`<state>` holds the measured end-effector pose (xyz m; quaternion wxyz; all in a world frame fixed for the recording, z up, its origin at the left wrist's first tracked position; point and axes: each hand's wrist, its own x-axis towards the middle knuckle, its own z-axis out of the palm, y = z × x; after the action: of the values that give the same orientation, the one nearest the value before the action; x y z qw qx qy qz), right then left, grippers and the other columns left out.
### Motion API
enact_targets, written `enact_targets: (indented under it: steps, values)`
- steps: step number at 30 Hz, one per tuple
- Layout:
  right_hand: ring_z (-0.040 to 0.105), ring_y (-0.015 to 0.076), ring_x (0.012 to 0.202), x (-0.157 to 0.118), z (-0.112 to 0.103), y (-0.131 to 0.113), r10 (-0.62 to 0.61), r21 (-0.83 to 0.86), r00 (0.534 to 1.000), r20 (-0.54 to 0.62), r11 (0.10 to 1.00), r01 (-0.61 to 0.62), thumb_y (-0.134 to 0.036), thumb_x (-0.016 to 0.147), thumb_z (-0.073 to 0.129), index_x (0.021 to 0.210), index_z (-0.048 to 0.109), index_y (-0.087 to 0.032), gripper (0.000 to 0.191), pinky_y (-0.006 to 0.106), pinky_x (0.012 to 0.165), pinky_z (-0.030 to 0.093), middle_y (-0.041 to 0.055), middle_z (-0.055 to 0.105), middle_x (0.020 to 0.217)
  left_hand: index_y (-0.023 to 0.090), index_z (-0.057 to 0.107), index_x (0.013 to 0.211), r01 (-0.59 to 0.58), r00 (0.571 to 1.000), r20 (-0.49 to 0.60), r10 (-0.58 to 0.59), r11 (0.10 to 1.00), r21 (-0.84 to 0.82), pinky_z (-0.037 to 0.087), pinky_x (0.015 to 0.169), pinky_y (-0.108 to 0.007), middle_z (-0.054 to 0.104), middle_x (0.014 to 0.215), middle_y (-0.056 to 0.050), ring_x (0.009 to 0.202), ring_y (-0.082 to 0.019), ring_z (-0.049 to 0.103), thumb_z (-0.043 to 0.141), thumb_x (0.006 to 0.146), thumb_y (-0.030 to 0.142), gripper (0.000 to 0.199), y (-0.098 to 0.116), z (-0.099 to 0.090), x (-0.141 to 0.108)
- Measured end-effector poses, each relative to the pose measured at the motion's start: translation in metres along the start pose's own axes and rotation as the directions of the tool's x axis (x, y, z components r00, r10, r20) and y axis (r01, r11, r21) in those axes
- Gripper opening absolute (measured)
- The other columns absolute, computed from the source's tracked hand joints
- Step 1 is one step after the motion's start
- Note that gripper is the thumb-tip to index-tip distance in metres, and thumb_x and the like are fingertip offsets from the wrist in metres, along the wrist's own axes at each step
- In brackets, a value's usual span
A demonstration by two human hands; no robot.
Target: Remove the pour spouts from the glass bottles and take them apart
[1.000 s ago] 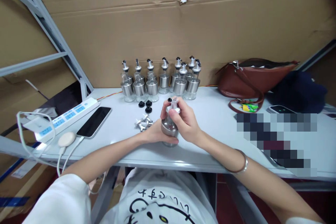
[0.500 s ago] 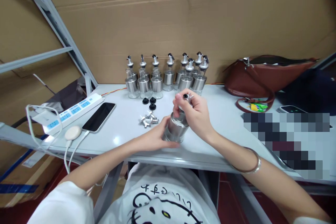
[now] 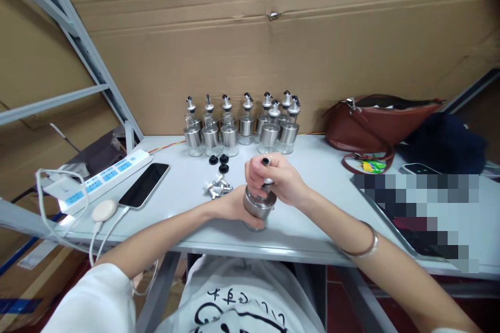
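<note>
My left hand (image 3: 234,205) is wrapped round the steel-banded lower body of a glass oil bottle (image 3: 258,207) near the table's front edge. Over the bottle's neck, my right hand (image 3: 275,174) closes its fingers on the pour spout (image 3: 266,162), whose black tip shows between them. Most of the spout and neck is hidden by the fingers. Just left of the bottle lie a small heap of metal spout pieces (image 3: 215,187) and three black stoppers (image 3: 223,168).
Several similar bottles (image 3: 247,127) stand in rows at the back, most with spouts. On the left are a power strip (image 3: 107,177), a phone (image 3: 144,186) and a round white charger (image 3: 104,210). A brown handbag (image 3: 367,127) rests at the right by a pixelated area.
The bottle has come more upright and slightly nearer the table's front edge. My right hand has shifted its grip on the spout. The whole view has tilted a little upward.
</note>
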<state>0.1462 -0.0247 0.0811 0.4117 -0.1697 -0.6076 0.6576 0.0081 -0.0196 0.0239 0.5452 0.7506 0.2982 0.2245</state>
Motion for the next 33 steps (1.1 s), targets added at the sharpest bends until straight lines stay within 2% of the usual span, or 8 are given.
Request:
enact_targets:
  steps: [2,4,10,17,24,26,30,33]
  values:
    - [0.042,0.0062,0.034,0.001,-0.003,0.0,0.021,0.115,0.993,0.12,0.993,-0.035,-0.048,0.074,0.071,0.049,0.046,-0.016,0.048,0.022,0.039,0.03,-0.0048,0.045,0.046,0.015,0.064,0.086,-0.019,0.992,0.124,0.025,0.999,-0.046,0.051,0.076,-0.033,0.065,0.085,-0.002,0.081,-0.019,0.061,0.081,0.048,0.018,0.042,-0.001,-0.005,0.0]
    - [0.043,0.0062,0.035,0.001,-0.004,0.002,-0.007,0.187,0.992,0.129,0.982,-0.018,-0.049,0.075,0.07,0.05,0.044,-0.016,0.048,0.022,0.04,0.033,-0.0049,0.045,0.047,0.016,0.063,0.09,-0.037,0.982,0.182,0.05,0.997,-0.074,0.051,0.079,-0.035,0.064,0.089,-0.004,0.084,-0.019,0.061,0.081,0.053,0.023,0.042,-0.005,-0.006,0.0]
    - [0.054,0.009,0.042,-0.009,0.004,0.011,-0.144,0.127,0.984,-0.104,0.979,0.157,-0.05,0.08,0.065,0.062,0.05,-0.016,0.041,0.023,0.045,0.043,-0.0039,0.053,0.058,0.015,0.062,0.091,-0.018,0.998,0.062,0.018,1.0,0.006,0.05,0.082,-0.039,0.064,0.091,-0.004,0.086,-0.021,0.06,0.078,0.054,0.019,0.041,-0.007,0.002,-0.004]
    - [0.058,0.0119,0.051,-0.016,0.016,0.018,-0.369,-0.175,0.885,-0.285,0.928,0.33,-0.05,0.087,0.056,0.071,0.052,-0.019,0.035,0.028,0.055,0.049,-0.0028,0.055,0.062,0.017,0.058,0.105,-0.036,0.999,0.014,0.035,0.999,0.007,0.047,0.091,-0.038,0.064,0.106,-0.005,0.102,-0.024,0.058,0.079,0.054,0.018,0.055,-0.008,0.004,-0.004]
    - [0.055,0.013,0.061,-0.016,0.019,0.024,-0.68,-0.649,0.707,-0.193,0.629,0.428,-0.033,0.094,0.047,0.073,0.052,-0.021,0.024,0.028,0.06,0.045,-0.001,0.055,0.064,0.015,0.056,0.099,0.008,0.999,-0.042,-0.008,1.0,0.007,0.047,0.088,-0.034,0.061,0.096,-0.002,0.098,-0.022,0.057,0.079,0.054,0.023,0.051,-0.008,0.006,-0.005]
    - [0.052,0.0131,0.061,-0.016,0.021,0.02,-0.713,-0.735,0.687,-0.14,0.539,0.41,-0.029,0.093,0.047,0.072,0.049,-0.021,0.023,0.027,0.058,0.043,-0.0006,0.053,0.065,0.015,0.057,0.096,0.009,0.999,-0.034,-0.008,1.0,0.005,0.047,0.088,-0.032,0.061,0.094,0.0,0.098,-0.021,0.058,0.077,0.056,0.021,0.046,-0.005,0.007,-0.006]
    - [0.044,0.0118,0.054,-0.016,0.025,0.005,-0.58,-0.834,0.805,-0.126,0.501,0.231,-0.023,0.089,0.048,0.069,0.045,-0.022,0.02,0.026,0.053,0.035,-0.0015,0.049,0.062,0.017,0.057,0.091,0.0,1.0,-0.028,0.0,1.0,-0.004,0.046,0.089,-0.032,0.063,0.096,-0.001,0.102,-0.023,0.058,0.074,0.057,0.018,0.038,0.0,0.008,-0.007]
    - [0.038,0.0105,0.048,-0.015,0.024,-0.009,-0.421,-0.836,0.891,-0.169,0.541,0.097,-0.026,0.085,0.052,0.066,0.043,-0.022,0.022,0.026,0.051,0.03,-0.0039,0.046,0.054,0.018,0.056,0.092,-0.009,0.999,-0.036,0.009,1.0,0.005,0.047,0.088,-0.036,0.064,0.1,-0.004,0.102,-0.026,0.057,0.076,0.054,0.02,0.042,-0.002,0.008,-0.006]
